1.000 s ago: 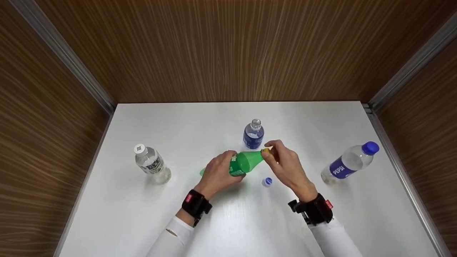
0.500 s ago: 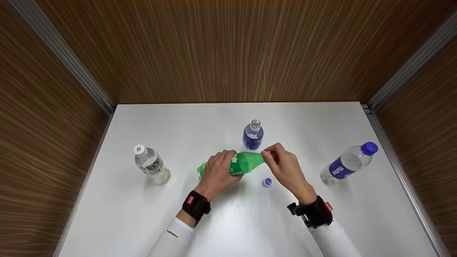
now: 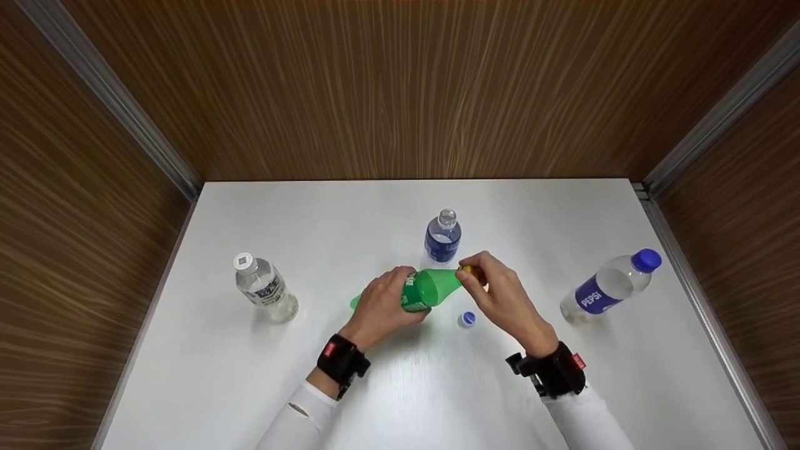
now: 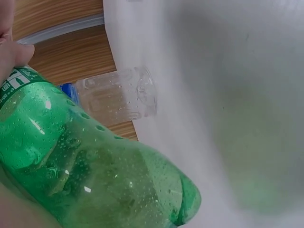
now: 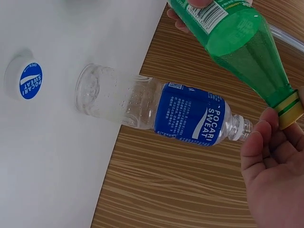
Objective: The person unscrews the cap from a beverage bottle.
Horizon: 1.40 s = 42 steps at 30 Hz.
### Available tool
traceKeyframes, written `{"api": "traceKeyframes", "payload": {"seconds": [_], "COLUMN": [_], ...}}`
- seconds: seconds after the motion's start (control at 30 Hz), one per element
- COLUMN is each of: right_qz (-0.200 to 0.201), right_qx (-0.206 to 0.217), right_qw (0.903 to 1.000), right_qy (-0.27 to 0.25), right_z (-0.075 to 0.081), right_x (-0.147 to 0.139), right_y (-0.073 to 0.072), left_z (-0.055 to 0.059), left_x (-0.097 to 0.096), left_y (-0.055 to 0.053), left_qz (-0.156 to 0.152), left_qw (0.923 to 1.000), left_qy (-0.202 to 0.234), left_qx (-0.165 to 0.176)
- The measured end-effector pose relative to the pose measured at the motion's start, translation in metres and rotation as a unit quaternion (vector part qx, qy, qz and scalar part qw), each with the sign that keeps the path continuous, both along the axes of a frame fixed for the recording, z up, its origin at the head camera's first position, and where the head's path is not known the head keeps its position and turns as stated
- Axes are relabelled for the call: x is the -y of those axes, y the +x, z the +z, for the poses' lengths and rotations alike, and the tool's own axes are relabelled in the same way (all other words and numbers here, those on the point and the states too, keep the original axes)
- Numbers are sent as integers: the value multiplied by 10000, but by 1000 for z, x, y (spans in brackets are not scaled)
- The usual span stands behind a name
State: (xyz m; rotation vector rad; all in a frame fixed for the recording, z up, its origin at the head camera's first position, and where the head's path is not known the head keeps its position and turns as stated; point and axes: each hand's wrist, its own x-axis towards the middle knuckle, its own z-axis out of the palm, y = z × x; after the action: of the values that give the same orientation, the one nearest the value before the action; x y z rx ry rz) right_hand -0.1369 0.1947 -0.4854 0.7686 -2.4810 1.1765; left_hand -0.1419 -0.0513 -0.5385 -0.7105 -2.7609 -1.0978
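My left hand (image 3: 382,305) grips a green plastic bottle (image 3: 437,284) round its label, holding it tilted over the table with the neck to the right. At the neck, my right hand (image 3: 500,294) pinches the yellow bottle cap (image 5: 290,110) between thumb and fingers. In the right wrist view the cap sits on the bottle's mouth. Just behind the green bottle stands an uncapped Pocari Sweat bottle (image 3: 442,237), upright with a blue label. Its blue and white cap (image 3: 467,319) lies on the table below my hands. The left wrist view shows the green bottle's lower end (image 4: 156,185) raised above the tabletop.
A clear bottle with a white cap (image 3: 267,287) stands on the left of the white table (image 3: 350,215). On the right stands a Pepsi bottle (image 3: 609,287) with a blue cap. Wood-grain panels (image 3: 400,94) enclose the back and sides.
My right fingers have shifted round the yellow cap, hiding it half a second ago and showing it again now. The green bottle has tipped slightly in my left hand. The other bottles stay put.
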Motion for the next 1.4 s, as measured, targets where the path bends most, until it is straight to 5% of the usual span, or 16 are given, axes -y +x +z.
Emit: {"api": "traceKeyframes", "payload": {"seconds": [0.23,0.4,0.6,0.8,1.4], "right_qz": [38,-400,-1030,-989,-216], "right_qx": [47,459,948,932,333], "right_qw": [9995,9973,9898,9905,9992], "right_qy": [325,408,271,183,79], "right_z": [0,-6,-10,-10,-11], "right_x": [-1,-1,0,3,-1], "right_y": [0,0,1,2,2], "left_z": [-1,-8,-13,-13,-13], "left_x": [0,-4,-8,-8,-6], "left_y": [1,2,2,1,6], "left_qz": [-23,342,647,653,412], "left_qw": [9991,9990,9891,9824,9979], "left_qy": [142,-190,-788,-1021,-223], "left_qx": [406,-196,-1062,-1419,-450]}}
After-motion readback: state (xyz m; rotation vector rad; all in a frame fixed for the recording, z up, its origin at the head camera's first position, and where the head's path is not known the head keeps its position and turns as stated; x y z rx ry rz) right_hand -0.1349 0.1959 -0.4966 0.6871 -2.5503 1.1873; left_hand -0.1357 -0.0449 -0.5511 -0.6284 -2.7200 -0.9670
